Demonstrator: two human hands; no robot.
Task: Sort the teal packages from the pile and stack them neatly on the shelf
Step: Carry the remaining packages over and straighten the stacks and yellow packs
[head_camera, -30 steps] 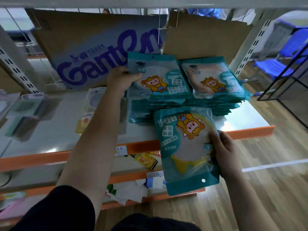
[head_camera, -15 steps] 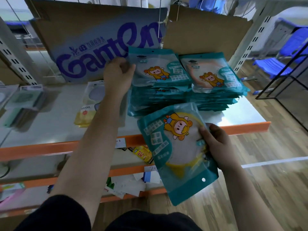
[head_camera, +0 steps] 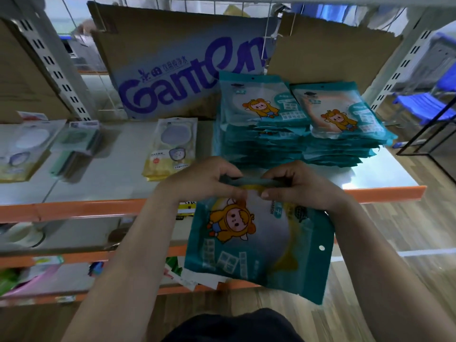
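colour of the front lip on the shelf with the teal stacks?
Orange. The front lip shows best in the head view.

A single camera, worn on the person's head, looks forward and steeply down over both forearms. It sits close: the left hand and right hand, with the teal package they pinch, fill the centre, the shelf just beyond, floor at right. The blurred left side is perhaps lens smear.

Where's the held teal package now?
Head view, centre-bottom: teal package hangs from left hand and right hand, in front of the shelf edge, below the two teal stacks.
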